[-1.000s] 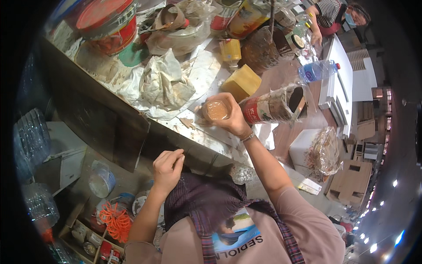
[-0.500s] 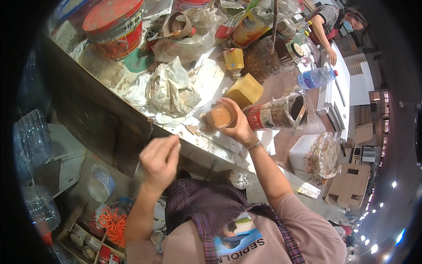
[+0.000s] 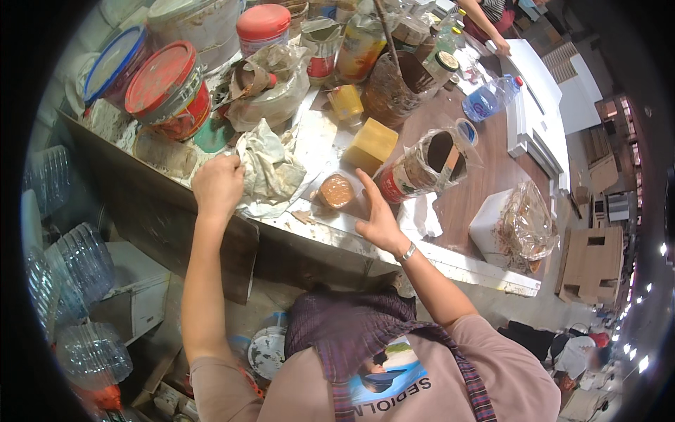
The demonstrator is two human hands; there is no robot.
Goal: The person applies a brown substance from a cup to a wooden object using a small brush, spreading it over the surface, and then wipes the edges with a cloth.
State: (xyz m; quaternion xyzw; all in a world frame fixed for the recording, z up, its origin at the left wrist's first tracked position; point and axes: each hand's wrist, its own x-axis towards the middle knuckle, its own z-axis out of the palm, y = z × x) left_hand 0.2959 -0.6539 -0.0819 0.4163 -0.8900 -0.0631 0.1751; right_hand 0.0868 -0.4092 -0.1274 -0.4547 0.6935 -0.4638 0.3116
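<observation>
A small clear cup (image 3: 336, 190) of orange-brown paste stands near the table's front edge. Beside it my right hand (image 3: 382, 216) is open, thumb and fingers apart, not gripping the cup. My left hand (image 3: 219, 184) is closed at the left edge of a crumpled whitish cloth (image 3: 267, 165); whatever its fingers hold, if anything, is hidden. Behind the cup lies a yellow block (image 3: 370, 144). To its right, an open tin (image 3: 415, 169) wrapped in plastic leans with a flat stick (image 3: 448, 169) in its mouth.
Paint buckets with red lids (image 3: 160, 81) crowd the back left. A brown-stained pot (image 3: 394, 88), a water bottle (image 3: 489, 98) and a white plastic-covered container (image 3: 510, 225) stand to the right. White panels (image 3: 534, 105) are stacked at the far right, near another person's arm (image 3: 485, 21).
My right hand has let go of the cup, which now stands on the table. My left hand has moved forward and left to the cloth. The view has shifted.
</observation>
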